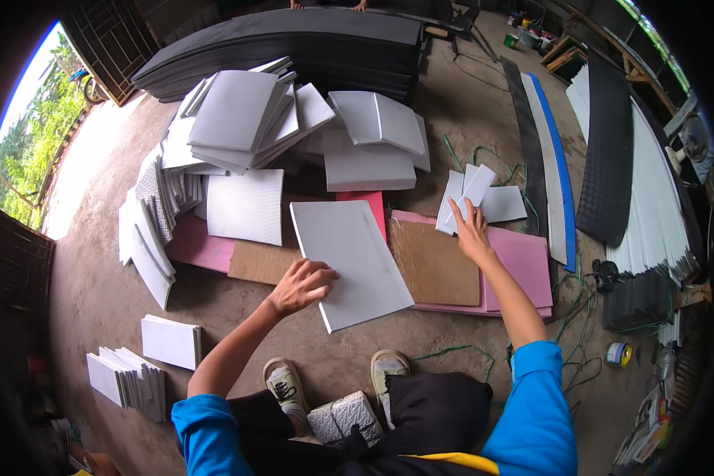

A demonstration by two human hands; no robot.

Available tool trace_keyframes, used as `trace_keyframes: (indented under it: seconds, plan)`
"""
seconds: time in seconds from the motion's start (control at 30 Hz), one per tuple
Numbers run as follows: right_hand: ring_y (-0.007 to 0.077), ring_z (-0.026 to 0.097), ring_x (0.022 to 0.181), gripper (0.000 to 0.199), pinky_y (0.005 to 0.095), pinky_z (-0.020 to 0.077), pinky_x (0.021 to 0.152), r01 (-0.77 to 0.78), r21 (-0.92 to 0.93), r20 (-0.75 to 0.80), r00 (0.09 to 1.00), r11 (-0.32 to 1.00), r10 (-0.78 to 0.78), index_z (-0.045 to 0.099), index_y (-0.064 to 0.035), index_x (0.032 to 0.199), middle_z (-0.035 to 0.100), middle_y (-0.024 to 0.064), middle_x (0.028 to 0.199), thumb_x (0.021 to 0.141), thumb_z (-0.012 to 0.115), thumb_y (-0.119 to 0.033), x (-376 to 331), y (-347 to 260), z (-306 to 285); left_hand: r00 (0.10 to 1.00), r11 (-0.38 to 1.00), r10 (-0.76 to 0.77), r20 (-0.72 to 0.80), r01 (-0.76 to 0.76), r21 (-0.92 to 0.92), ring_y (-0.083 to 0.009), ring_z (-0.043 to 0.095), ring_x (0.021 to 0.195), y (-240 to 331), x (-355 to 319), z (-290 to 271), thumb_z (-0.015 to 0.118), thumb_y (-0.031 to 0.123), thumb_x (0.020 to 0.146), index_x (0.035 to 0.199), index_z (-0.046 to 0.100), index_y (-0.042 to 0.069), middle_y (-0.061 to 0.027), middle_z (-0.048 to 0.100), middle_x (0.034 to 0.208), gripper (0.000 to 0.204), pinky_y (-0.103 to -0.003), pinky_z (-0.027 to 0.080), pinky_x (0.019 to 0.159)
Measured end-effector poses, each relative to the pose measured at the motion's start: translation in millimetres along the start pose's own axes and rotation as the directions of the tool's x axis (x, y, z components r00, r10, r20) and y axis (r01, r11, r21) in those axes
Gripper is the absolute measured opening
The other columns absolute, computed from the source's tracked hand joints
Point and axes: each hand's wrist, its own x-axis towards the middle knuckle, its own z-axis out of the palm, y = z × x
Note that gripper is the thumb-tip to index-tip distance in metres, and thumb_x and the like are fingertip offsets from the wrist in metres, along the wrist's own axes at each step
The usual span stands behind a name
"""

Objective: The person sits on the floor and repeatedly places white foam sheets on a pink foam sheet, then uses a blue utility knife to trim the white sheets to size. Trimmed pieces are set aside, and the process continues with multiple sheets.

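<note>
My left hand point(300, 285) rests with spread fingers on the near left edge of a large white foam sheet point(355, 254) that lies tilted on the ground in front of me. My right hand point(470, 232) reaches forward and grips a narrow white strip point(476, 186) at the top of a small pile of white pieces point(500, 202). Under the sheet lie a brown cardboard panel point(435, 262) and pink sheets point(522, 262).
A heap of white foam sheets point(246, 119) sits ahead left, before a stack of black sheets point(293, 44). Black, white and blue strips point(551, 151) and a black ribbed mat point(607, 151) lie right. Small white stacks point(131, 377) stand near left. Green cord point(579, 317) trails right.
</note>
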Motion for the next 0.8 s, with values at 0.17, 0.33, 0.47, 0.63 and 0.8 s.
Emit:
trace_keyframes:
  seconds: [0.17,0.33,0.47,0.63,0.8]
  plan:
    - [0.0268,0.041,0.12,0.068,0.0359,0.0384,0.095,-0.566,0.824,0.565,0.825,-0.04,-0.022,0.021,-0.0046,0.14,0.037,0.0206,0.134,0.088,0.059,-0.028,-40.8,-71.7,31.1,0.983,0.997,-0.076,-0.166,0.076,-0.008,-0.0193,0.049,0.107,6.0,12.2,56.0,0.06,0.013,0.073,0.091,0.04,0.021,0.0015,0.051,0.115,0.027,-0.04,0.038,0.09]
    - [0.018,0.052,0.107,0.05,0.0304,0.0412,0.09,-0.434,0.891,0.453,0.868,-0.133,0.203,0.037,0.0,0.133,0.058,0.0126,0.113,0.09,0.055,-0.019,-74.8,-66.0,33.1,0.9,0.927,-0.374,-0.224,0.37,-0.062,-0.0268,0.042,0.114,11.1,12.5,106.8,0.066,0.013,0.072,0.111,0.046,0.022,-0.0066,0.046,0.123,0.045,-0.044,0.031,0.098]
    - [0.0194,0.051,0.109,0.049,0.0304,0.0387,0.093,-0.291,0.955,0.209,0.784,0.049,0.584,0.034,0.004,0.133,0.053,0.0151,0.122,0.091,0.051,-0.015,-94.4,-18.5,45.5,0.567,0.585,-0.809,-0.152,0.755,-0.297,-0.0354,0.038,0.114,-2.2,13.7,144.5,0.075,0.029,0.068,0.124,0.038,0.012,-0.0132,0.037,0.126,0.069,-0.049,0.025,0.101]
    - [0.0206,0.055,0.104,0.046,0.031,0.0401,0.089,-0.451,0.876,0.253,0.733,0.173,0.631,0.037,0.0038,0.132,0.056,0.0157,0.116,0.091,0.05,-0.013,-99.2,-14.9,55.6,0.679,0.674,-0.734,-0.006,0.727,-0.129,-0.0306,0.042,0.111,-20.1,-0.8,158.7,0.068,0.052,0.069,0.124,0.04,0.006,-0.015,0.045,0.116,0.076,-0.048,0.028,0.096]
    - [0.017,0.054,0.104,0.046,0.0278,0.0405,0.088,-0.441,0.854,0.241,0.805,0.276,0.542,0.038,0.0,0.133,0.057,0.0127,0.117,0.092,0.051,-0.015,-87.4,-23.2,83.4,0.424,0.421,-0.904,0.049,0.905,-0.062,-0.0294,0.05,0.1,-35.1,20.2,180.1,0.066,0.049,0.074,0.115,0.049,0.003,-0.0138,0.052,0.104,0.064,-0.051,0.03,0.089]
